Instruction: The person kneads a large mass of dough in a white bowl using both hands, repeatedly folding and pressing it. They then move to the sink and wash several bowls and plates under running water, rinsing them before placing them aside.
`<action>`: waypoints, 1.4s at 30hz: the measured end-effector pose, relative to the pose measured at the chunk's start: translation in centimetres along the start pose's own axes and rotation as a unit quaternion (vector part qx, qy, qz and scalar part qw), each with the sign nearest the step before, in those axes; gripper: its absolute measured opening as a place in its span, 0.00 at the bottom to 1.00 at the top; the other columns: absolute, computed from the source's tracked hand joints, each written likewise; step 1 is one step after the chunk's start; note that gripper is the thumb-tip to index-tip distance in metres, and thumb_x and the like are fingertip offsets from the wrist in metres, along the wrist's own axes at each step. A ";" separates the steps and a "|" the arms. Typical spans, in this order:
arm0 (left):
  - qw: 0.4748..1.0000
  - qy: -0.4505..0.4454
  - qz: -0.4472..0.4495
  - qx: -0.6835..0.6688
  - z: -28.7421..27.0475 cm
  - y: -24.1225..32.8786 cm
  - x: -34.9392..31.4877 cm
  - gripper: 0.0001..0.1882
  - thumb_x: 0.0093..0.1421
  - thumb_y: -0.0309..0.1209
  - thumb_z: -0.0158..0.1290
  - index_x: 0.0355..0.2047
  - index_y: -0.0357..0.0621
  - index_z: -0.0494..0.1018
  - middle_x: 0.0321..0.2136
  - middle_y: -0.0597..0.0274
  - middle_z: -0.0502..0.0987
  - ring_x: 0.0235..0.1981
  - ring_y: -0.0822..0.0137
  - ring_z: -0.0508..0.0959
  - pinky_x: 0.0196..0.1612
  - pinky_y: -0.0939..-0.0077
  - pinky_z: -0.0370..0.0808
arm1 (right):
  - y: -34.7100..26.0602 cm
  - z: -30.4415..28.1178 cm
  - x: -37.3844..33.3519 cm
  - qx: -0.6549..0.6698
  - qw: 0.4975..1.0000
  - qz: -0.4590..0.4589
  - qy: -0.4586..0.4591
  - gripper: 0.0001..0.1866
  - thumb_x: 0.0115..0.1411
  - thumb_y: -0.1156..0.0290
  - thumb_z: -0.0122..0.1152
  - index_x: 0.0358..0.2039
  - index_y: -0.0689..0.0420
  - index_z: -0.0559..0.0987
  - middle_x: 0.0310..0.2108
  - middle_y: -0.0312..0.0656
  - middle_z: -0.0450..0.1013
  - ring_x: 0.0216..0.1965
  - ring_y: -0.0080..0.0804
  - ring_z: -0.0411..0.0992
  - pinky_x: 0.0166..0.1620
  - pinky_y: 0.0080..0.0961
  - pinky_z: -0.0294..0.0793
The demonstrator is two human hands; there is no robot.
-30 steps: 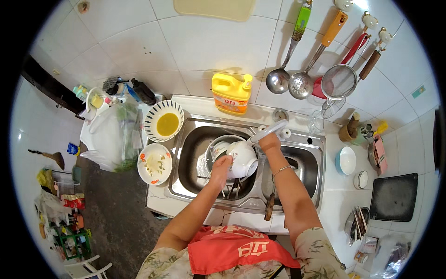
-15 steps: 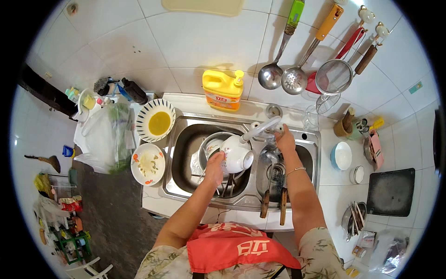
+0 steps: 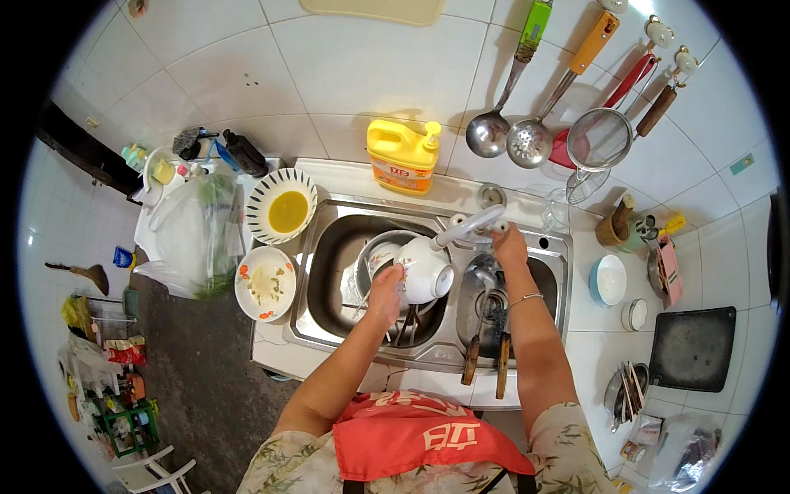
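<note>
My left hand [image 3: 385,298] is closed on the edge of a white bowl [image 3: 425,273] with a floral pattern, tilted on its side with its base facing right. The bowl is under the end of the pale faucet spout [image 3: 471,227], above the left sink basin. At the back of the sink, my right hand [image 3: 510,247] has its fingers around the tap handle [image 3: 499,226], partly hiding it. Beneath the bowl, a metal bowl [image 3: 372,249] holds more dishes and utensils. Two wooden-handled utensils [image 3: 471,362] lie in the right basin [image 3: 539,284].
A plate of yellow liquid [image 3: 257,216] and a plate with food scraps [image 3: 245,294] stand left of the sink. Behind it is a yellow pump jug [image 3: 403,155]. Ladles [image 3: 488,134] and strainers hang on the wall. A blue-and-white bowl [image 3: 607,280] sits on the right counter.
The whole view has shifted slightly. My left hand and the bowl keep nearly the same place under the spout, and my right hand stays at the tap handle.
</note>
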State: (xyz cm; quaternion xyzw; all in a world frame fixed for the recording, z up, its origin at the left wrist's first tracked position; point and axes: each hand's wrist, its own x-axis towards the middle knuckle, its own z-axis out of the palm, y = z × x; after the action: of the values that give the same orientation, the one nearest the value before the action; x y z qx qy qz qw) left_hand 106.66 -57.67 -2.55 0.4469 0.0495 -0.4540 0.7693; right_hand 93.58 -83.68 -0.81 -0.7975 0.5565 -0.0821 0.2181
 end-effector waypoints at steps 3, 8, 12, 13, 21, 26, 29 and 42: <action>1.000 -0.010 -0.002 -0.009 -0.2 -0.2 0.2 0.11 0.60 0.33 0.49 0.39 0.39 0.71 0.35 0.63 0.76 0.37 0.69 0.74 0.45 0.72 0.69 | -0.1 -0.2 -0.1 -0.004 1.000 0.000 0.000 0.27 0.51 0.58 0.60 0.46 0.64 0.70 0.37 0.58 0.72 0.41 0.53 0.71 0.43 0.41 0.71; 1.000 -0.002 -0.001 -0.006 0.2 0.0 0.0 0.11 0.60 0.33 0.49 0.38 0.40 0.72 0.34 0.63 0.76 0.37 0.69 0.75 0.44 0.72 0.70 | 0.0 -0.3 -0.7 0.013 0.999 -0.017 0.025 0.25 0.51 0.57 0.60 0.43 0.64 0.71 0.35 0.57 0.73 0.40 0.53 0.71 0.43 0.41 0.71; 1.000 -0.005 0.001 -0.008 -0.3 -0.1 0.2 0.11 0.60 0.34 0.49 0.38 0.40 0.72 0.34 0.63 0.76 0.36 0.68 0.75 0.44 0.71 0.70 | -0.2 -0.4 -0.1 0.002 1.000 0.003 -0.002 0.22 0.50 0.57 0.60 0.37 0.64 0.73 0.34 0.57 0.73 0.40 0.53 0.71 0.42 0.41 0.71; 1.000 -0.005 0.003 -0.007 -0.4 -0.2 0.3 0.11 0.60 0.34 0.49 0.38 0.40 0.72 0.34 0.63 0.76 0.36 0.68 0.75 0.45 0.71 0.70 | -0.2 -0.3 -0.1 -0.003 1.000 0.008 0.000 0.22 0.50 0.57 0.60 0.35 0.64 0.73 0.34 0.57 0.73 0.40 0.53 0.71 0.42 0.41 0.71; 1.000 0.011 -0.005 -0.005 0.9 0.3 -0.2 0.10 0.60 0.34 0.49 0.36 0.40 0.72 0.32 0.65 0.75 0.34 0.71 0.73 0.41 0.76 0.69 | -0.5 -0.6 -0.3 -0.012 1.000 0.021 0.000 0.22 0.50 0.57 0.60 0.37 0.64 0.72 0.34 0.57 0.73 0.39 0.54 0.71 0.42 0.42 0.71; 1.000 0.020 -0.005 0.011 0.3 0.8 -0.3 0.10 0.60 0.32 0.49 0.38 0.40 0.72 0.35 0.63 0.76 0.37 0.69 0.74 0.44 0.72 0.70 | -1.9 -0.3 -3.4 0.069 0.997 0.031 0.024 0.27 0.51 0.57 0.59 0.45 0.63 0.68 0.36 0.59 0.72 0.40 0.53 0.71 0.43 0.41 0.71; 1.000 0.018 -0.001 0.007 0.1 1.2 -0.6 0.10 0.60 0.33 0.49 0.38 0.40 0.71 0.34 0.63 0.75 0.36 0.69 0.74 0.44 0.73 0.69 | -4.7 0.2 -6.0 0.099 0.995 -0.015 0.001 0.27 0.52 0.56 0.57 0.47 0.62 0.67 0.37 0.58 0.72 0.40 0.52 0.71 0.44 0.41 0.70; 0.999 0.030 0.001 0.023 -0.8 2.0 -0.7 0.11 0.59 0.32 0.50 0.39 0.38 0.70 0.34 0.62 0.75 0.37 0.70 0.73 0.45 0.74 0.68 | -6.8 5.3 0.6 -0.063 0.981 -0.168 -0.069 0.25 0.51 0.58 0.58 0.46 0.61 0.72 0.35 0.56 0.74 0.41 0.50 0.72 0.46 0.38 0.70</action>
State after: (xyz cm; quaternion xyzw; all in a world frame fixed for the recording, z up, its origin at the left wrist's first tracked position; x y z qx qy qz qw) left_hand 108.03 -56.26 -1.38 0.4780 0.0613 -0.4404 0.7575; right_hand 101.56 -80.99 -2.58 -0.8956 0.4022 -0.0273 0.1882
